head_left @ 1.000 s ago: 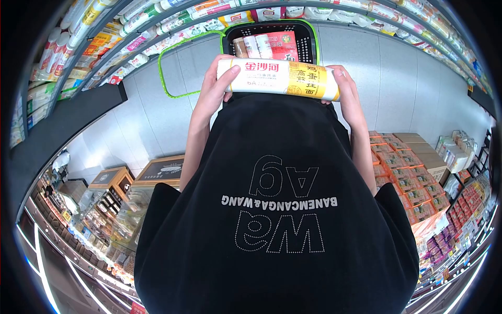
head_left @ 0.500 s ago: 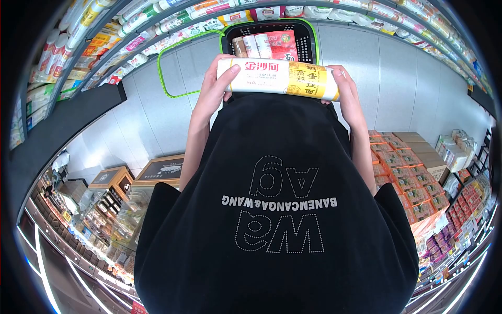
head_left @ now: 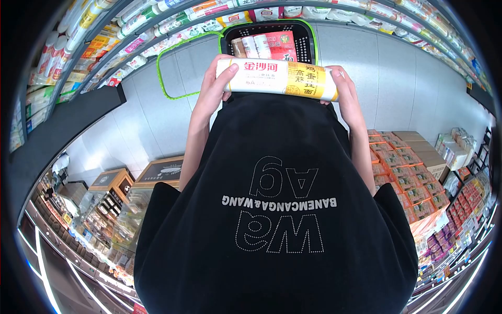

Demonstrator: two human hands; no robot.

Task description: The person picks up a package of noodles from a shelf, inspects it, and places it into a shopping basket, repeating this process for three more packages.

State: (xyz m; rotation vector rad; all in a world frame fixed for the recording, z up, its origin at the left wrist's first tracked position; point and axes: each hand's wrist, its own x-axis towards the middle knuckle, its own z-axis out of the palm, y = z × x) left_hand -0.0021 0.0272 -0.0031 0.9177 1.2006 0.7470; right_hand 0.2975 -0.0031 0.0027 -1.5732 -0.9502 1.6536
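A white and yellow pack of dried noodles (head_left: 280, 78) lies level across both my hands, its printed label facing up at me. My left hand (head_left: 213, 81) is closed round the white end, thumb on top. Round the yellow end, my right hand (head_left: 343, 90) grips with its thumb pressed on the wrapper. Just beyond the pack, a black shopping basket (head_left: 307, 44) with a green rim stands on the floor. Inside it are a red package (head_left: 283, 44) and several pale rolls (head_left: 256, 47); the pack hides the basket's near side.
The basket's green handle (head_left: 161, 70) is folded down to the left. Shelves of packaged goods (head_left: 209, 10) curve along the far side and left. Stacked orange boxes (head_left: 413, 175) stand at the right, and wooden display stands (head_left: 159, 170) at the lower left.
Almost nothing differs. The noodle pack stays in both hands at nearly the same spot.
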